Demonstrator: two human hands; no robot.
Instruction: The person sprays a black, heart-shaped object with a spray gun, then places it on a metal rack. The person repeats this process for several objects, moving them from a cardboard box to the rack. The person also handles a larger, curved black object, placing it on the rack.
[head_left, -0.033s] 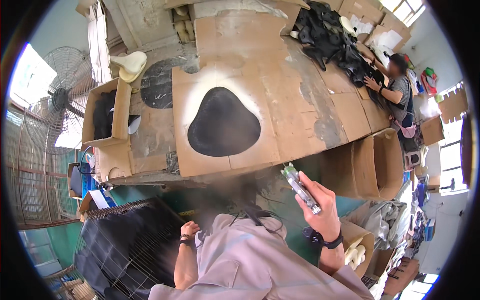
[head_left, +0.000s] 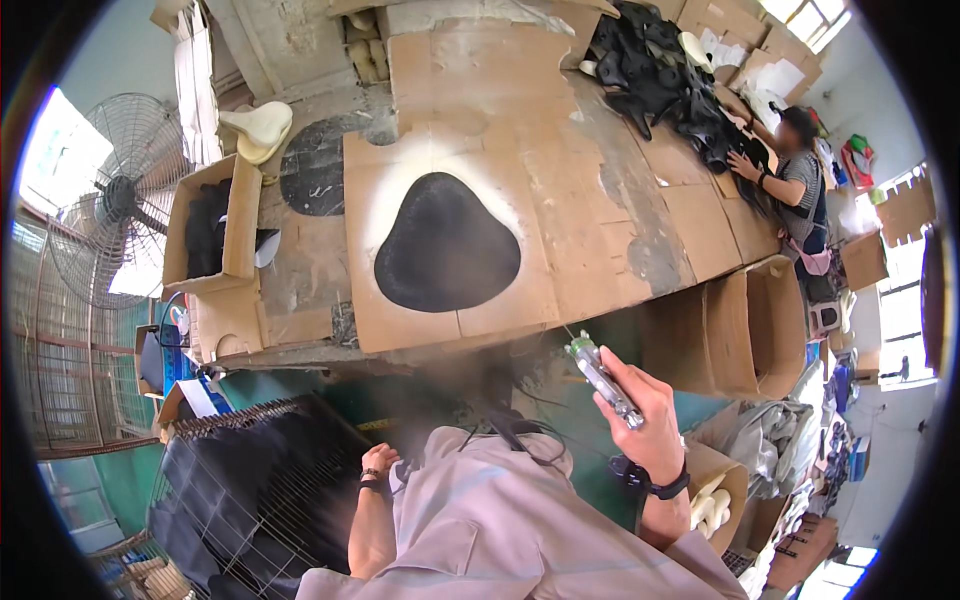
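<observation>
My right hand (head_left: 648,408) is closed round a metal spray gun (head_left: 606,382) with green on its front end, held just off the table's near edge. Ahead and to the left, a black rounded-triangle pad (head_left: 447,245) lies flat on cardboard, ringed by whitish overspray. A faint haze hangs over the pad and the near edge. My left hand (head_left: 379,460) is low beside my waist, near a wire rack (head_left: 290,480) bearing black sheets (head_left: 215,490). Its fingers are curled; whether anything is inside them is hidden.
Left on the table are an open carton (head_left: 243,225) of black pieces and cream saddle-shaped foam (head_left: 262,128). A wire fan (head_left: 120,195) stands beyond. At far right a co-worker (head_left: 797,180) handles a heap of black covers (head_left: 660,75). A large carton (head_left: 715,335) stands right of my gun.
My right hand and the spray gun have shifted very slightly to the right. The co-worker's hands have moved a little at the black heap. My left hand has stayed put.
</observation>
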